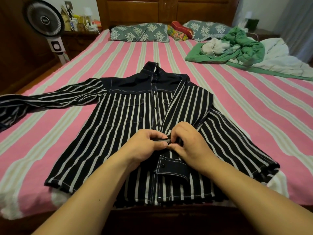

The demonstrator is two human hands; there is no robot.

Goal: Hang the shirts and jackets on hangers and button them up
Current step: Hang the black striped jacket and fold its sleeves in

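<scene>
Our two bare forearms reach in from the bottom of the frame and meet at centre, where the left hand point(147, 144) and right hand point(188, 141) work on a black-and-white striped jacket point(128, 133). The fingers of both hands are curled tight, each pinching the dark front edge of the jacket just below its row of fastened buttons; thumbs and fingertips nearly touch between the hands. The jacket lies flat, front up, in the middle of the frame on a pink-and-cream striped bedsheet point(254, 116), collar toward the top, one sleeve stretched to the left edge, the other folded across the chest with its cuff point(172, 168) just below our hands. At upper right we see a heap of green and white bedding point(240, 46); patterned pillows point(140, 33) line the wooden headboard, and a standing fan point(44, 19) occupies the upper left.
</scene>
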